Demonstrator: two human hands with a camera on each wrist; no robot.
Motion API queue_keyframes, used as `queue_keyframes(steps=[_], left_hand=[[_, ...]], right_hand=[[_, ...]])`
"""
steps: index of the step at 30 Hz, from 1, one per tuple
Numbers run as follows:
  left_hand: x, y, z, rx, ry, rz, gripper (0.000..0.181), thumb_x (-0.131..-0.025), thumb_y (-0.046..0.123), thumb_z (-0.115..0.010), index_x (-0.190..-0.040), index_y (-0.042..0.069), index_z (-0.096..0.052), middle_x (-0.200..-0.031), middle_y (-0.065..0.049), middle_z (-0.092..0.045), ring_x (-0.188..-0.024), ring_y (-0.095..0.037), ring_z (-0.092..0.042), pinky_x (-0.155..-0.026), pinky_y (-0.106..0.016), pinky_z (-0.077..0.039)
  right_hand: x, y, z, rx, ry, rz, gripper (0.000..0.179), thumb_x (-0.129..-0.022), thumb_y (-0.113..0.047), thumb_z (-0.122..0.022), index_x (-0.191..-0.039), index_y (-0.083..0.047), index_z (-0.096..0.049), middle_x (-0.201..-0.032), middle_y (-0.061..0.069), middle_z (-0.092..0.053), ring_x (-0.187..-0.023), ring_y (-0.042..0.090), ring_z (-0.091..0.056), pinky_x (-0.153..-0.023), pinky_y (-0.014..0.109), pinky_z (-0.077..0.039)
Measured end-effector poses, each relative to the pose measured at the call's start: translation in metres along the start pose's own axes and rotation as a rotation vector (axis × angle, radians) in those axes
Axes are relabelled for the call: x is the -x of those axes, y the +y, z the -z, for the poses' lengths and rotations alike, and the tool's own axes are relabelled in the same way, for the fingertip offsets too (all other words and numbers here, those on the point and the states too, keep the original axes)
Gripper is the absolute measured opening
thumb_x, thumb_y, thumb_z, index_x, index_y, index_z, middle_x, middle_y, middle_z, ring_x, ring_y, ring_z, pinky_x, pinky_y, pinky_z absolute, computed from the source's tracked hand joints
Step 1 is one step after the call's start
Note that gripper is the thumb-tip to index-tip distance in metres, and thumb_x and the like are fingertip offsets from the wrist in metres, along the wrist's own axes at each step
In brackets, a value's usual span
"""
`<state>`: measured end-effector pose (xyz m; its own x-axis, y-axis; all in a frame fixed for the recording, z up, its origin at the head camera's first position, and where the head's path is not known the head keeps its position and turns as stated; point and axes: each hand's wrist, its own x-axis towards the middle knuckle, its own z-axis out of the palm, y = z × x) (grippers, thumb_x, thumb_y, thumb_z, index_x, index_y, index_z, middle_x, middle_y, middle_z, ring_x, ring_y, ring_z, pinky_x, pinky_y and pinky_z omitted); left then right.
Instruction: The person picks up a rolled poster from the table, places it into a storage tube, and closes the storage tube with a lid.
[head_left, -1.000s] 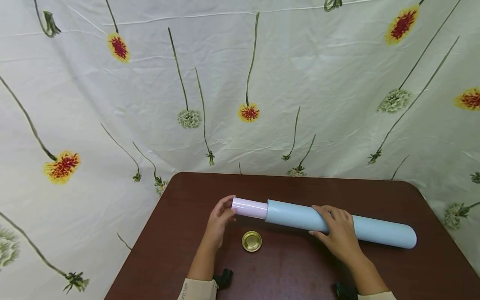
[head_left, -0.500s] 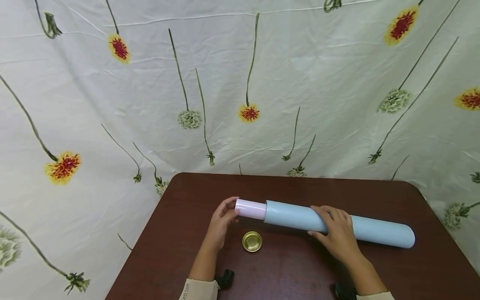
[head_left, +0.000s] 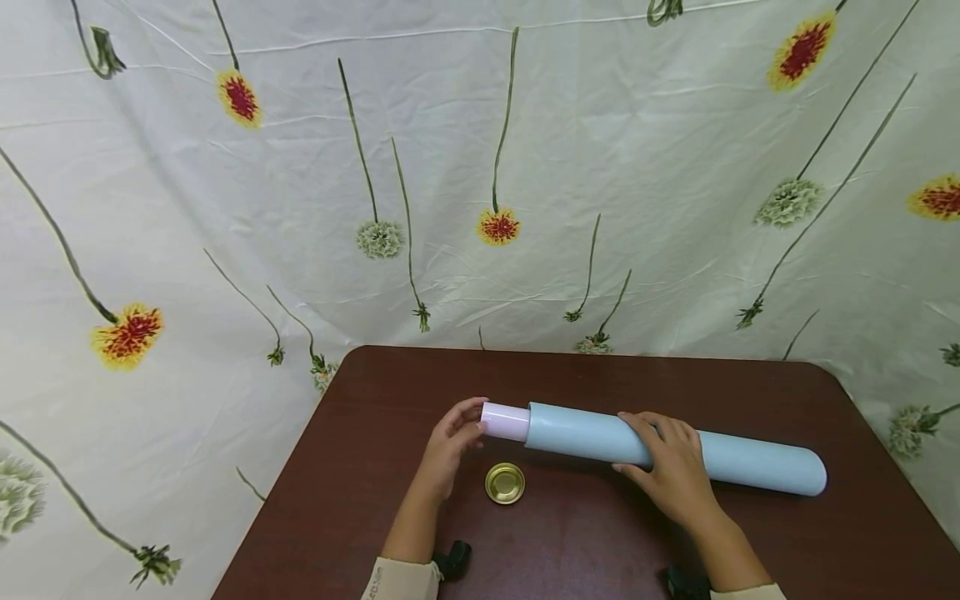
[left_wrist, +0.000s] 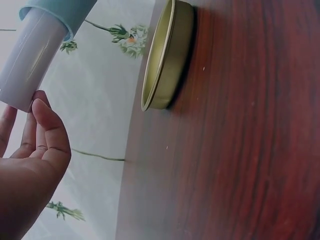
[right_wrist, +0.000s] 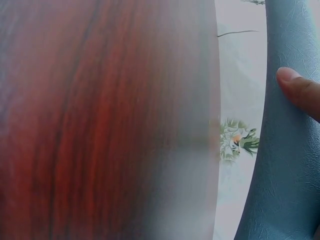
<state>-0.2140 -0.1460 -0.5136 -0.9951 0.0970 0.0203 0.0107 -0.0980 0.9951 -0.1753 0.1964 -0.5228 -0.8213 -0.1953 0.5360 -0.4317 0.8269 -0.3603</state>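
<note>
A long light-blue tube (head_left: 757, 461) lies slanted across my view, its right end rounded. Out of its open left end sticks a narrower, glossy lilac tube (head_left: 506, 422). My left hand (head_left: 446, 455) holds the lilac tube's outer end; in the left wrist view the thumb and fingertips are at its rim. Midway along the blue tube, my right hand (head_left: 677, 473) grips it from above, thumb on the near side and fingers over the top. The right wrist view shows that thumb (right_wrist: 299, 90) pressed to the blue surface. The lilac tube's inner part is hidden.
A round gold metal lid (head_left: 505, 483), shallow and hollow side up, sits on the dark brown table (head_left: 570, 542) below the lilac tube. Behind the table's far edge hangs a pale flower-print cloth (head_left: 450, 167).
My left hand has moved right, and the lilac tube has slid further into the blue tube, so less of it shows. The right hand keeps its grip, with the blue tube shifted slightly left.
</note>
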Motion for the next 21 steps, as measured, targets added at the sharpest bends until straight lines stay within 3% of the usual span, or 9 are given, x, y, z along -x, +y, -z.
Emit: queue_keyframes(steps=[8, 21], left_hand=[[0.0006, 0.0004, -0.0023, -0.006, -0.025, 0.008, 0.047, -0.094, 0.011, -0.064, -0.139, 0.000, -0.055, -0.128, -0.012, -0.064, -0.101, -0.015, -0.060, -0.079, -0.030, -0.049], [0.0009, 0.0000, -0.0025, -0.023, -0.047, 0.011, 0.043, -0.094, 0.011, -0.065, -0.136, 0.004, -0.060, -0.131, -0.015, -0.064, -0.101, -0.016, -0.060, -0.080, -0.030, -0.049]], right_hand=[[-0.0009, -0.0020, 0.0007, 0.000, -0.004, -0.002, 0.084, -0.064, -0.027, -0.095, -0.140, -0.019, -0.058, -0.124, 0.012, -0.061, -0.117, 0.034, -0.055, -0.102, 0.060, -0.029], [-0.0009, -0.0027, -0.0037, 0.001, -0.003, 0.002, 0.085, -0.064, -0.027, -0.095, -0.140, -0.019, -0.059, -0.124, 0.012, -0.061, -0.117, 0.033, -0.055, -0.103, 0.059, -0.029]])
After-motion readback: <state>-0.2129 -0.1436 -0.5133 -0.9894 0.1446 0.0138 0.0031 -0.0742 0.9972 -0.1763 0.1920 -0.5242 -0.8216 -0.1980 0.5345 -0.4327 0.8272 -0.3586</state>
